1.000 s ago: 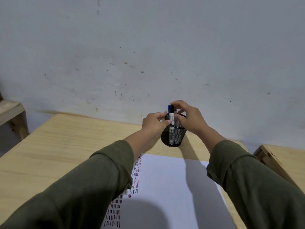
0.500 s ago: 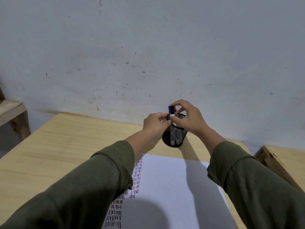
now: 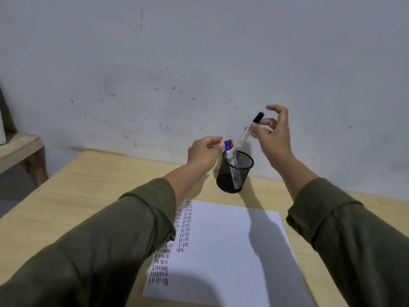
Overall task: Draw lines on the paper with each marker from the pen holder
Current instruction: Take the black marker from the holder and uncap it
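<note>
A black-capped marker [image 3: 245, 134] was held slanted in the right hand [image 3: 273, 135], pinched lightly between thumb and fingertips with the other fingers spread, its lower end just at or inside the rim of the black mesh pen holder [image 3: 235, 171], which stood near the far edge of the bench [image 3: 84, 185]. The left hand [image 3: 204, 151] was held loosely curled and empty just beside the holder's left rim; whether it touched the mesh could not be told. A blue-capped marker [image 3: 226, 145] and a red-capped marker [image 3: 230, 143] were left standing in the holder. The paper [image 3: 225, 247] lay nearer the front edge, its left side already filled with columns of short black, blue and red strokes. The main risk was judged to be the light holder being tipped or dragged if the marker's end snagged on the rim while no hand steadied it; the loose fingertip pinch could also let the marker slip and drop onto the paper. Some print seemed present on the marker barrels, but no brand, label or writing could be read.
</note>
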`<state>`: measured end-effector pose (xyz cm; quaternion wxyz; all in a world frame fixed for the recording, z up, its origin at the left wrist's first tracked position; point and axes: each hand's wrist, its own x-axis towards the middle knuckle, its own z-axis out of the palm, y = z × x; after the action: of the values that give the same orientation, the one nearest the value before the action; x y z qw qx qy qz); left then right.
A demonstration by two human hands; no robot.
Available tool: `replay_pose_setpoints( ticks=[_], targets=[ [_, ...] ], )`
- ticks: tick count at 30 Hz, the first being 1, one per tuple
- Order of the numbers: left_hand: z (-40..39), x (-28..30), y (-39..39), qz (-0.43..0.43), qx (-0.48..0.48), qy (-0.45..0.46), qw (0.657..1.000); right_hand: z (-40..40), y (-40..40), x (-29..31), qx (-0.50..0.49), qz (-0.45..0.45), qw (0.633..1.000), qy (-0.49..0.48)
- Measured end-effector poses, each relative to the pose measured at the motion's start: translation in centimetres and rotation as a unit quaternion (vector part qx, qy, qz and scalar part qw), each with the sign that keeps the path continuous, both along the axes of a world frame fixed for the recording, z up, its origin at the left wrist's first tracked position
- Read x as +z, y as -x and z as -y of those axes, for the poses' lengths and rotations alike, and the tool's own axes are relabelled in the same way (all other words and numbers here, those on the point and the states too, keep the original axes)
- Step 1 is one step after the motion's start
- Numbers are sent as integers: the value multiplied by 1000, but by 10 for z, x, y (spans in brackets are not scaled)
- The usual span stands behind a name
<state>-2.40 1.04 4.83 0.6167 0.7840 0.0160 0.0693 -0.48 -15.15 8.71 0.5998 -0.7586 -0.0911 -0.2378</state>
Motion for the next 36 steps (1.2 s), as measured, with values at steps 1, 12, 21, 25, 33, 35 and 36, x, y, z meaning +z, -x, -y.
replay_pose_setpoints(
  ticks=[1, 12, 21, 25, 33, 35, 36],
  targets=[
    [-3, 8, 4, 15, -4, 9, 1000, -2, 5, 9, 9, 1, 1000, -17],
    [-31, 42, 87, 15, -95, 130, 987, -41, 105, 11, 177, -117, 977, 1],
    [-58, 6, 148, -53, 69, 232, 969, -52, 184, -8, 280, -224, 933, -29],
    [-65, -7, 169, -72, 115, 259, 956, -54, 210, -23, 301, -228, 918, -117],
    [-59, -12, 201, -47, 66, 266, 961, -74, 233, -49, 259, -172, 909, -278],
    [-59, -13, 206, -34, 43, 278, 959, -76, 236, -51, 256, -165, 902, -305],
    [-59, -14, 209, -26, 25, 289, 957, -77, 237, -52, 256, -165, 899, -316]
  ],
)
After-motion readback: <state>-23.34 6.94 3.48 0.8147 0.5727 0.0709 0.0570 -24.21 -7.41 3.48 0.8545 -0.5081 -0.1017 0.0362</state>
